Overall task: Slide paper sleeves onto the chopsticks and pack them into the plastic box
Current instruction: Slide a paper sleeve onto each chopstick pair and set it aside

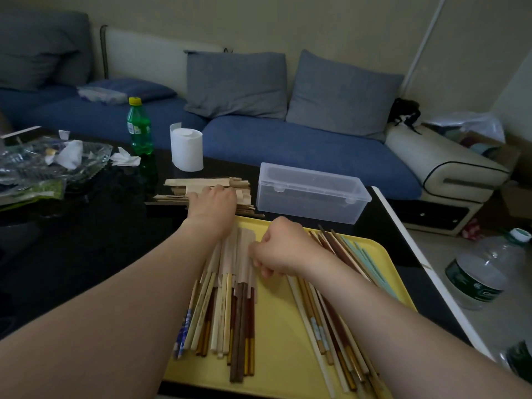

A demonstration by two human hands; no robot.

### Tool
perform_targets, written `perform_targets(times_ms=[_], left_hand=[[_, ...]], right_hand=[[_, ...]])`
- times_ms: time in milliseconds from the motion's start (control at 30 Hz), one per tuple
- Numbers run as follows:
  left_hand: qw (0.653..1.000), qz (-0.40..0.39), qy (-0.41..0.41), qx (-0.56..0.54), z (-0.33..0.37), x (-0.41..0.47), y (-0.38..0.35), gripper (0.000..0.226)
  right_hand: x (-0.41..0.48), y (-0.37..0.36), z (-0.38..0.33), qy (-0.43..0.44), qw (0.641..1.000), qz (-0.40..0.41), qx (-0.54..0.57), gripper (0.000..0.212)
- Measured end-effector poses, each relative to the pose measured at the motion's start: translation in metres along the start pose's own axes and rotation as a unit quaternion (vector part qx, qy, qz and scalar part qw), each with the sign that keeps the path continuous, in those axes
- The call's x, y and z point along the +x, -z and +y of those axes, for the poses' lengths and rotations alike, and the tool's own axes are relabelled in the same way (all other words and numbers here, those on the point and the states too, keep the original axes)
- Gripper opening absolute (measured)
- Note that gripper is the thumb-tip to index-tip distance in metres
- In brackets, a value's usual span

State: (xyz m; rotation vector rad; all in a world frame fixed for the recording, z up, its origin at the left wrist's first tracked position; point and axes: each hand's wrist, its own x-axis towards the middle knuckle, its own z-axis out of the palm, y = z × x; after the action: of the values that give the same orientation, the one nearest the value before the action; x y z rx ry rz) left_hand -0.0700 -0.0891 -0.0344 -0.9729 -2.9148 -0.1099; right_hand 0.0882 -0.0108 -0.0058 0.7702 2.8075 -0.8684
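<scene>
Nearest me, my right hand (pixel 283 249) is curled loosely over the yellow tray (pixel 288 355), fingers bent by the sleeved chopsticks (pixel 230 283), though I cannot tell whether it pinches one; the bare chopsticks (pixel 331 326) lie to its right. Beyond, my left hand (pixel 213 201) rests palm-down on the stack of paper sleeves (pixel 201 182), its grip hidden. These sleeves look light and easily creased, so I'd pinch one at its open end; the plastic box (pixel 311 194) sits closed just right.

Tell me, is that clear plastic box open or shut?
Shut: the clear plastic box has its lid down flat, both front clasps against the body.
</scene>
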Motion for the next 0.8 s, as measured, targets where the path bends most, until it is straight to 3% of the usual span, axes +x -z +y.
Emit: perform_targets(times_ms=[300,433,567,700,800], left_hand=[[0.996,0.09,0.007,0.012,0.001,0.016,-0.004,0.019],[0.988,0.155,-0.026,0.002,0.002,0.01,0.0,0.02],[0.965,0.229,-0.118,-0.035,0.01,0.007,0.008,0.009],[0.956,0.219,-0.175,-0.091,0.03,-0.005,0.021,0.019],[0.954,0.179,-0.18,-0.161,0.043,-0.014,0.024,0.012]], right_hand=[[0.018,-0.002,-0.001,0.013,0.997,0.071,0.035,0.036],[0.016,0.003,0.001,-0.004,0.996,0.079,0.046,0.035],[0.01,0.018,0.007,-0.033,0.993,0.097,0.059,0.036],[-0.006,0.036,0.02,-0.078,0.996,0.052,-0.016,0.027],[-0.018,0.039,0.024,-0.113,0.99,-0.042,-0.071,0.012]])
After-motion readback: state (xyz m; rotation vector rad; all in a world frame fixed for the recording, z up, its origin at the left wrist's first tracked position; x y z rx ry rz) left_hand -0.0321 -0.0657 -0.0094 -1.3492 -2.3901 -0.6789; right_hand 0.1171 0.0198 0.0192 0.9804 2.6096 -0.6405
